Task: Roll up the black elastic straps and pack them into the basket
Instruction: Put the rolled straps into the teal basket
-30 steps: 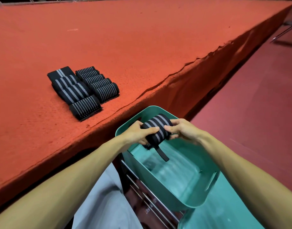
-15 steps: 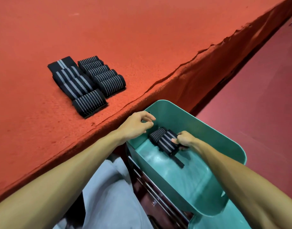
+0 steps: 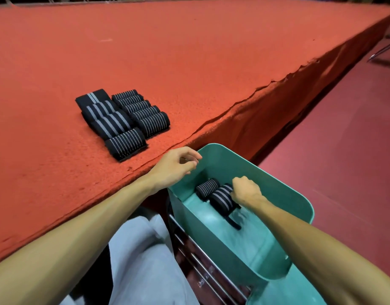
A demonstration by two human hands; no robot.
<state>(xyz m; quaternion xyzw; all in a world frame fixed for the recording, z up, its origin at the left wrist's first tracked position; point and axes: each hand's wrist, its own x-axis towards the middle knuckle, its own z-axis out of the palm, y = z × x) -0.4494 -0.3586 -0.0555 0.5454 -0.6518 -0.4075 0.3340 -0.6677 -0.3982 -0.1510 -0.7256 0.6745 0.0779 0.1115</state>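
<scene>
Nothing written can be read for certain. A small pale mark (image 3: 202, 282) sits on the dark metal rack (image 3: 213, 266) below the green basket (image 3: 233, 164), but it is too small and blurred to make out.

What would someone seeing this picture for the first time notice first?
Probably the big red table filling the upper left, with a tidy cluster of black striped straps lying on it near the front edge. Next, the teal basket at lower right, where the right hand grips a rolled strap beside a second roll, while the left hand hovers empty over the basket's rim.
</scene>
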